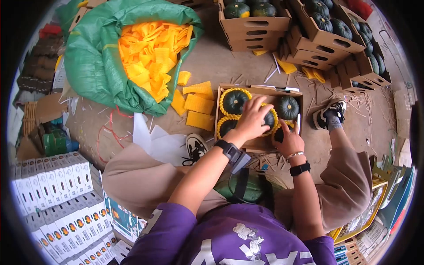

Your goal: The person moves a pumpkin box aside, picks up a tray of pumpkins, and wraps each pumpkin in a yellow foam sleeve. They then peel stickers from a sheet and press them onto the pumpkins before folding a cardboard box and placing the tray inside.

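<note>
Left hand [254,117] grip wrapped over dark green round squash [269,120] in yellow foam net sleeve [276,119], centre of brown cardboard box [260,90] on floor [221,62]. Right hand [289,141] grip cupped second squash [279,133], box 5 o'clock. Judged heavy, rigid, smooth-skinned; best held across girth, on sleeve.

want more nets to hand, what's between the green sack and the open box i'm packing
Loose yellow foam nets lie scattered between the green sack and the cardboard box; the head view shows it.
</note>
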